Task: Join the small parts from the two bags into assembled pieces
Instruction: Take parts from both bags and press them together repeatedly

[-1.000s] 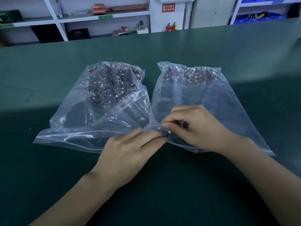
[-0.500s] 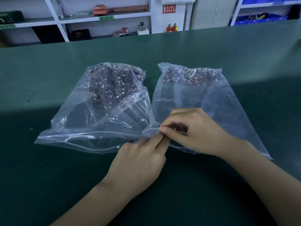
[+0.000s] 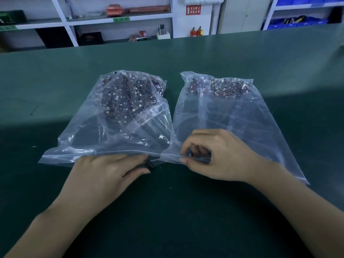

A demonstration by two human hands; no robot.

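My right hand [image 3: 219, 155] pinches small parts [image 3: 197, 152] at the right bag [image 3: 242, 116] mouth; my left hand [image 3: 109, 172], fingers straight, touches a dark part [image 3: 149, 163].

White shelving [image 3: 119, 20] behind green table [image 3: 242, 58]

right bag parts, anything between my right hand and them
Yes, the plastic film of the right bag. The right hand pinches its near edge from outside, while the parts lie heaped at the far end inside.
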